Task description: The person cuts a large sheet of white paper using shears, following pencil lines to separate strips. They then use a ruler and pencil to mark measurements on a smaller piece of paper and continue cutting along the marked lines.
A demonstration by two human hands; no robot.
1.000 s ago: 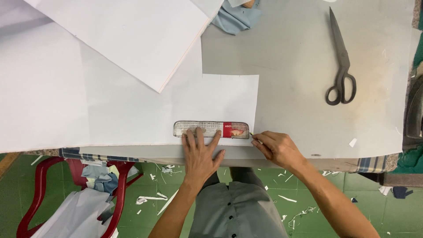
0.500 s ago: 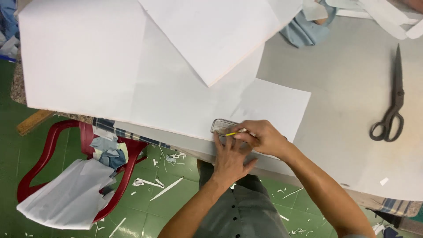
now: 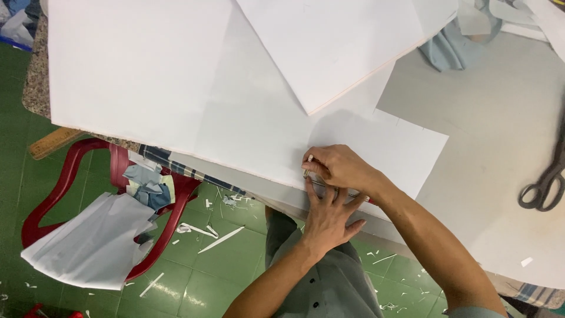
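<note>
- A grey-covered worktable point(image 3: 500, 153) stands over a green tiled floor point(image 3: 194, 288) strewn with white paper scraps.
- A red plastic chair point(image 3: 65, 182) beside the table serves as a bin of sorts: it holds pale cloth offcuts point(image 3: 144, 185) and a sagging white sheet point(image 3: 88, 247).
- The left hand point(image 3: 328, 219) lies flat with fingers spread, pressing down a clear ruler point(image 3: 321, 187) at the table's near edge; the ruler is almost wholly hidden beneath both hands.
- The right hand point(image 3: 341, 168) crosses over the left, fingertips pinched together at the ruler's left end; what it pinches is too small to tell.
- Under the ruler lies a smooth white rectangular sheet point(image 3: 406, 147), overlapped by larger white sheets point(image 3: 147, 76).
- Dark metal scissors point(image 3: 544, 185) lie well apart at the right edge; a crumpled light blue cloth point(image 3: 450, 47) lies at the top.
</note>
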